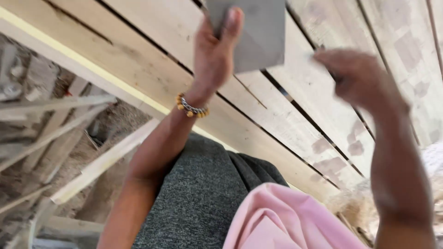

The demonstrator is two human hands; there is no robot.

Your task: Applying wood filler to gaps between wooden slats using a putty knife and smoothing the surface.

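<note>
My left hand [213, 55] grips the left edge of a flat grey square slab [256, 32], thumb over its face, holding it above a platform of pale wooden planks [152, 60]. A beaded bracelet [191, 108] circles that wrist. My right hand [355, 78] hovers just right of the slab, blurred, fingers loosely curled toward the slab's lower right corner; it holds nothing that I can see. The slab's top runs out of view.
The planks run diagonally with dark gaps between them [295, 108]. Left of the plank edge lies a drop with loose timber battens [60, 120] and sandy ground below. My grey trousers [203, 193] and pink shirt [277, 221] fill the lower middle.
</note>
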